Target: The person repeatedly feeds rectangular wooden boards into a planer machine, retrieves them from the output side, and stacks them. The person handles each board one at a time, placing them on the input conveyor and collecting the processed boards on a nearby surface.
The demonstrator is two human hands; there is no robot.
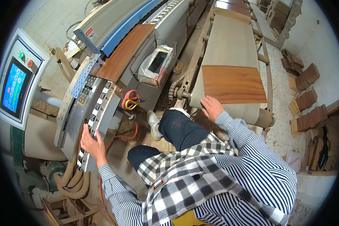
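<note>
My left hand (93,144) rests with fingers apart on the roller track (98,106) at the machine's near end, holding nothing. Fingers extended, my right hand (212,108) lies at the near left edge of the conveyor belt (229,52), just below a brown wood-grain panel (234,84). No panel is in its grip; whether a fingertip touches the panel I cannot tell. Further up the machine, another wood-grain panel (126,49) lies along its bed, its far side beneath the blue-edged beam (130,28).
A control panel (17,84) with a lit screen stands at left. Beside the machine hang a wire basket (157,80) and red and yellow scissors (130,100). An orange hose (120,136) runs near my legs. Stacked wood pieces (308,97) line the right wall.
</note>
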